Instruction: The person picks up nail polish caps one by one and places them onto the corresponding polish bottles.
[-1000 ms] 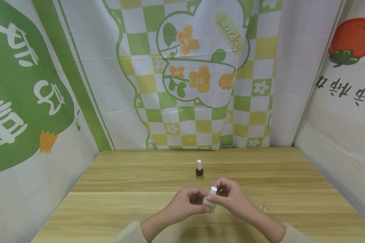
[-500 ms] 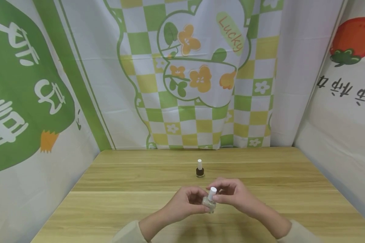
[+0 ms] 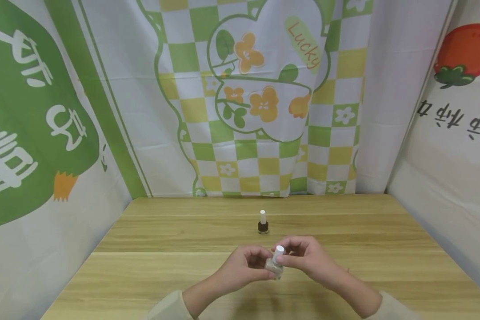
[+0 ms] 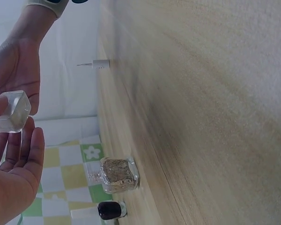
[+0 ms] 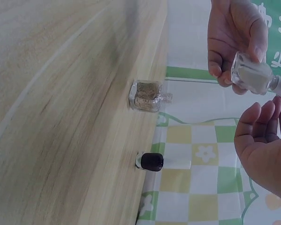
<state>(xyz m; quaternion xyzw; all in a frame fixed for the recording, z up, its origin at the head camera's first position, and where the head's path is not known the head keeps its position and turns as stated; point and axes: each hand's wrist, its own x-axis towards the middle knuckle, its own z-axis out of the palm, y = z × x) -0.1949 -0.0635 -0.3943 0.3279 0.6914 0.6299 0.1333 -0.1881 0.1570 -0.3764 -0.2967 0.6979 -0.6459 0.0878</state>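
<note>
A clear glass nail polish bottle (image 3: 274, 267) with pale contents and a white cap (image 3: 278, 252) is held above the table, slightly tilted. My left hand (image 3: 244, 269) grips its glass body between thumb and fingers, also plain in the right wrist view. The right hand (image 3: 308, 259) pinches the cap, its thumb lying against the near side. In both wrist views an uncapped bottle of brownish glitter polish (image 5: 148, 96) stands on the table; the hands hide it in the head view. Farther back stands a dark polish bottle (image 3: 263, 226) with its white cap on.
A loose white brush cap (image 4: 100, 63) stands on the table with its brush pointing up, mostly behind the right forearm in the head view. The wooden table (image 3: 164, 235) ends at a printed cloth curtain (image 3: 240, 169); cloth hangs on both sides too.
The right hand's fingers have shifted round the cap, first easing rightward, then closing on it again. The right forearm has moved over the loose brush cap. The left hand stays nearly still.
</note>
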